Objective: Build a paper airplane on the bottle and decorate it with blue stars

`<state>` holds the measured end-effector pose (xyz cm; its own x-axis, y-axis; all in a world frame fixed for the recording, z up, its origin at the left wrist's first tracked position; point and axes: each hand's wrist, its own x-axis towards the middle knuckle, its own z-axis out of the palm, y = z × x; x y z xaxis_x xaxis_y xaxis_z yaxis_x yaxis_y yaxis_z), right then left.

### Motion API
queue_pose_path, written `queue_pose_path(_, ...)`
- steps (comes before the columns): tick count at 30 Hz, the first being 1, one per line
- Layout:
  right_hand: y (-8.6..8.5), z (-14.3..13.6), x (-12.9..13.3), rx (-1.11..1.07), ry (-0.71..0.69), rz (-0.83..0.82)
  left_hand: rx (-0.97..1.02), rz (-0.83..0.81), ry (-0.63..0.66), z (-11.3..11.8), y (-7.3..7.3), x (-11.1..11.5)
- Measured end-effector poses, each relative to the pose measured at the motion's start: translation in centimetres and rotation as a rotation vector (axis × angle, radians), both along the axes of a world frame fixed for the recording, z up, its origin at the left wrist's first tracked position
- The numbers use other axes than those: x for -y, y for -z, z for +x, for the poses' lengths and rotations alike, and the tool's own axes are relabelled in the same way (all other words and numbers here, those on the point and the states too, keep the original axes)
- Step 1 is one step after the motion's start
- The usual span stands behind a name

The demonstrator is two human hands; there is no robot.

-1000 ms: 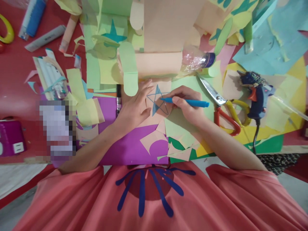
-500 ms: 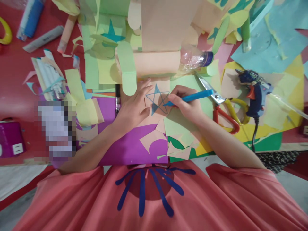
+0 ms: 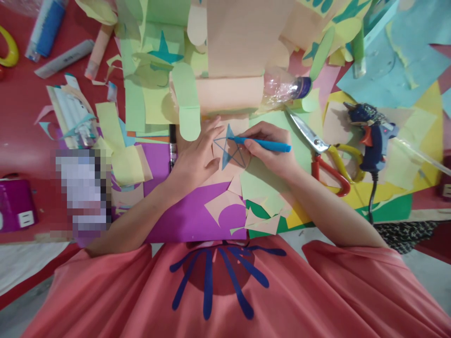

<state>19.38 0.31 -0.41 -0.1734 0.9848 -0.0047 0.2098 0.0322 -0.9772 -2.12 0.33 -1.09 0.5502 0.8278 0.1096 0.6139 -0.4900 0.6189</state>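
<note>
A five-pointed star (image 3: pixel 228 149) is outlined in blue on a peach sheet of paper (image 3: pixel 215 173), with parts of it coloured in. My right hand (image 3: pixel 269 148) grips a blue marker pen (image 3: pixel 271 144), its tip at the star's upper middle. Flat on the sheet's left side rests my left hand (image 3: pixel 197 157), fingers spread and holding nothing. Just above both hands lies a plastic bottle (image 3: pixel 278 88) wrapped in peach paper. Beside my left hand a black pen (image 3: pixel 172 145) is partly covered.
Scissors (image 3: pixel 319 145) with red and yellow handles lie open to the right, near a blue glue gun (image 3: pixel 377 141) and its cord. Paper scraps (image 3: pixel 225 204) are strewn below the sheet. Several white markers (image 3: pixel 72 110) and a blurred-out object (image 3: pixel 84 188) are at left.
My right hand has swung the marker so its tip moved up and left, from the star's right side to its upper middle. My left hand stays put.
</note>
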Motion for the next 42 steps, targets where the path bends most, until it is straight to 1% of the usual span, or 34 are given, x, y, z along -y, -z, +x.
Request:
queue_pose_path(12,-0.03,-0.13,0.14,0.067,-0.015,-0.007,-0.004,0.005,-0.023,0.11,-0.09,0.11)
queue_pose_path(18,-0.01,-0.13,0.25,0.061,-0.054,-0.02,0.01,-0.018,0.0,0.08,-0.15,0.09)
queue_pose_path(23,-0.12,-0.22,0.4,0.059,-0.056,-0.005,0.003,0.006,-0.004,0.05,-0.09,0.08)
queue_pose_path(29,-0.28,-0.1,0.4,0.024,-0.131,-0.03,-0.004,-0.002,-0.011,-0.03,-0.08,0.06)
queue_pose_path(36,-0.19,-0.06,0.37,0.021,-0.14,-0.04,0.011,0.027,-0.001,-0.02,0.08,0.03)
queue_pose_path(42,-0.11,-0.13,0.37,0.058,-0.082,0.003,-0.004,0.014,-0.004,-0.06,0.1,0.03)
